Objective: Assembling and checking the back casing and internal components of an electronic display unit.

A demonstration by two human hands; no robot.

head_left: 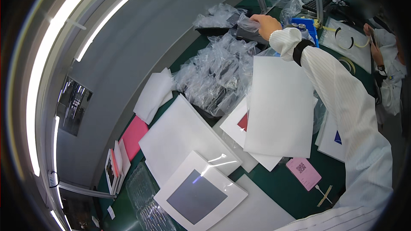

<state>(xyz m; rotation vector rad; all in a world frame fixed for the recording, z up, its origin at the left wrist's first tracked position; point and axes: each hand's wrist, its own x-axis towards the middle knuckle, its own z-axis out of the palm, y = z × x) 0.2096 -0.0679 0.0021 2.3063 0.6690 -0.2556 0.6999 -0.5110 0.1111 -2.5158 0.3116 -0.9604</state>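
Note:
My right hand (267, 25) reaches to the far side of the bench, its white striped sleeve crossing the right of the view. Its fingers are closed on a piece of clear plastic bag (249, 22), above a dark box (250, 36). A big heap of crumpled clear plastic bags (218, 72) lies just nearer, with a smaller pile of clear bags (218, 16) beyond it at left. Nearest me, a white-framed panel with a grey screen (198, 196) rests on white foam sheets (182, 139). My left hand is out of view.
A tall white foam sheet (280, 107) lies below my forearm. Beside my wrist stands a blue bin (314, 30) with small bottles. A pink card (304, 173) lies at right, clear trays (150, 201) at lower left. Another person's hands (376, 51) work at far right.

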